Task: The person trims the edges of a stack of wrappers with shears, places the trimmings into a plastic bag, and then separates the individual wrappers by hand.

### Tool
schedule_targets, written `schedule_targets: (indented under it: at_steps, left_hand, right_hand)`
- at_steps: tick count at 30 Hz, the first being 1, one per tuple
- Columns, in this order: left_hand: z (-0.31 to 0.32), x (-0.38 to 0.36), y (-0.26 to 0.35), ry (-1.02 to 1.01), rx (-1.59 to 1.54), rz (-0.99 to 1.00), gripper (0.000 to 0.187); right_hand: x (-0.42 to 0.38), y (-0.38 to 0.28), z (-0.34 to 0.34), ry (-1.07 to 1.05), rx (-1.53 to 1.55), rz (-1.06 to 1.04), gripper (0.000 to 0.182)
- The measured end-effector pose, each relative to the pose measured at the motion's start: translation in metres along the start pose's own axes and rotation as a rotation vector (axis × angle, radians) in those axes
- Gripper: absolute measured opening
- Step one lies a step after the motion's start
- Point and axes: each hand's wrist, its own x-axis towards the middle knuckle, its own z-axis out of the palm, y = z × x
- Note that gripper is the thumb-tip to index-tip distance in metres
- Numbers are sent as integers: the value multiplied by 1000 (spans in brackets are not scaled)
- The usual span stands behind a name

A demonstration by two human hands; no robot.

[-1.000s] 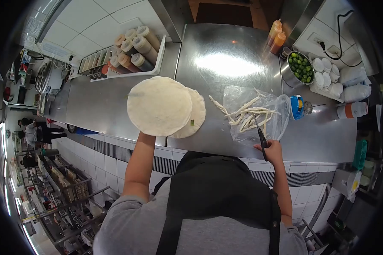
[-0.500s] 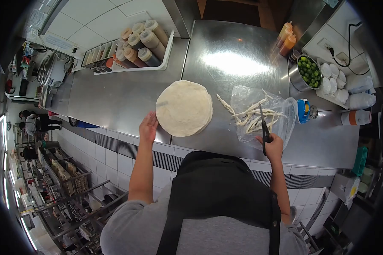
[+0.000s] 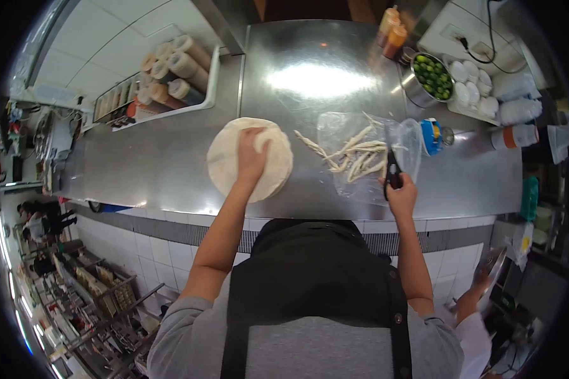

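Note:
A stack of round, pale flatbreads or dough discs (image 3: 224, 158) lies on the steel counter. My left hand (image 3: 253, 151) rests on top of it, fingers bent and apart, thumb out to the right. In my right hand (image 3: 401, 189) are black-handled scissors (image 3: 392, 170), pointing away from me above the right side of a clear plastic bag (image 3: 341, 129). Thin pale dough strips (image 3: 360, 155) lie loosely on the bag, with one piece reaching past its left edge.
Sauce bottles stand in a white tray (image 3: 214, 76) at the back left. A metal pot (image 3: 417, 93) of green limes, orange bottles (image 3: 395, 41), white cups (image 3: 468, 82) and a blue item (image 3: 430, 137) are at the right. Another person's arm (image 3: 471, 300) shows at lower right.
My left hand has moved from the left edge of the round stack onto its top. The camera view has shifted, and another person's arm with a metal item has appeared at lower right.

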Motion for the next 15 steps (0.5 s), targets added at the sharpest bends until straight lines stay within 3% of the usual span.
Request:
schedule_targets:
  at_steps: [2,3,5,6,9,11,12,15]
  left_hand:
    - [51,-4,24,-173,29,196,48]
    - [71,-7,30,-180,13,202,48]
    - [101,-14,33,-185,386,370,44]
    - [108,-16,29,-192,378,379,44]
    - [111,-18,26,-155,528,435,33]
    - [96,-17,32,-374,479,393,18]
    - [95,-16,30,-376,468,402,18]
    - [87,-12,30,-401,544,511,11]
  right_hand:
    - [-7,7,2,-86,-11,11,33]
    - [-9,6,-3,-76,-24,18,33]
    - [-14,5,-11,-84,-65,51,29]
    - [-15,15,-13,-75,-71,60,29]
    - [-18,59,-27,307,-16,127,32]
    - [-20,92,-43,370,-106,129,33]
    - [-20,107,-50,421,-180,123,35]
    - [-19,133,-64,314,-218,177,34]
